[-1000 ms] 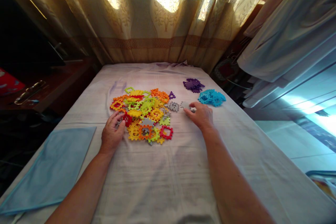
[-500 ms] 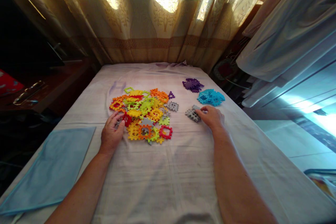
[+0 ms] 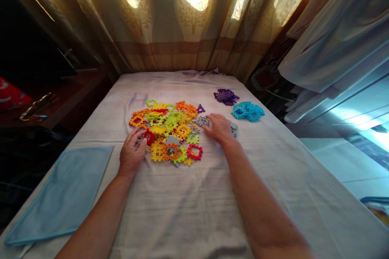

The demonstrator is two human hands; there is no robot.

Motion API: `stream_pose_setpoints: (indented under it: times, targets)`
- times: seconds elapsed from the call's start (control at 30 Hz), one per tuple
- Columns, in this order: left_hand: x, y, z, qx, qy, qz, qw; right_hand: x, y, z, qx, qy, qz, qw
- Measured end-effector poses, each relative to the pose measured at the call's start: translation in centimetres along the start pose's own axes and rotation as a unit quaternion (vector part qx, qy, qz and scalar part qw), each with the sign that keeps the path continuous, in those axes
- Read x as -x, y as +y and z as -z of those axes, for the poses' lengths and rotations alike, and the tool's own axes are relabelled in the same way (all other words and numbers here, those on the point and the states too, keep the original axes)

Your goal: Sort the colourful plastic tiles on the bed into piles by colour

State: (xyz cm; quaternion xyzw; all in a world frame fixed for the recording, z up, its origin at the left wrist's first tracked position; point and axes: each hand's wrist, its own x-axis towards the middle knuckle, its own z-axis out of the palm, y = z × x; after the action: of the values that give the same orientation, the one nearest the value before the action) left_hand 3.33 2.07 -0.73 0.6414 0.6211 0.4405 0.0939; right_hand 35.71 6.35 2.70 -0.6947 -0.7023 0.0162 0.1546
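Note:
A pile of notched plastic interlocking tiles in yellow, orange, green, red and grey lies on the sheet. At its left edge the fingers and thumb of my left hand curl round a red tile, with some grey showing beside them. My right hand is at the pile's right side. Its thumb and fingers are parted at the edge of a grey tile, which still lies flat. Behind this hand, a small grey stack is partly hidden.
A purple tile pile and a blue tile pile lie at the back right. One small purple triangle is beside the mixed pile. A light blue cloth bag lies front left. Curtains hang behind the bed.
My right hand has left the grey stack and moved left to the single grey tile by the mixed pile. My left hand stays at the red tile. The view has shifted slightly.

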Motion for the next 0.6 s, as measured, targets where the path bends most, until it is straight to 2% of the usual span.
stream_pose_setpoints:
  times: [0.23, 0.47, 0.6]
  targets:
    - [0.0, -0.1, -0.1, 0.003, -0.001, 0.005, 1.000, 0.0, -0.6, -1.4, -0.003, -0.018, 0.001, 1.000]
    - [0.0, -0.1, -0.1, 0.004, 0.000, 0.006, 1.000, -0.1, 0.9, 0.1, -0.006, 0.035, -0.042, 0.998]
    - [0.0, -0.1, 0.0, 0.003, 0.000, 0.004, 1.000, -0.3, 2.7, 1.0, 0.012, 0.025, -0.107, 0.994]
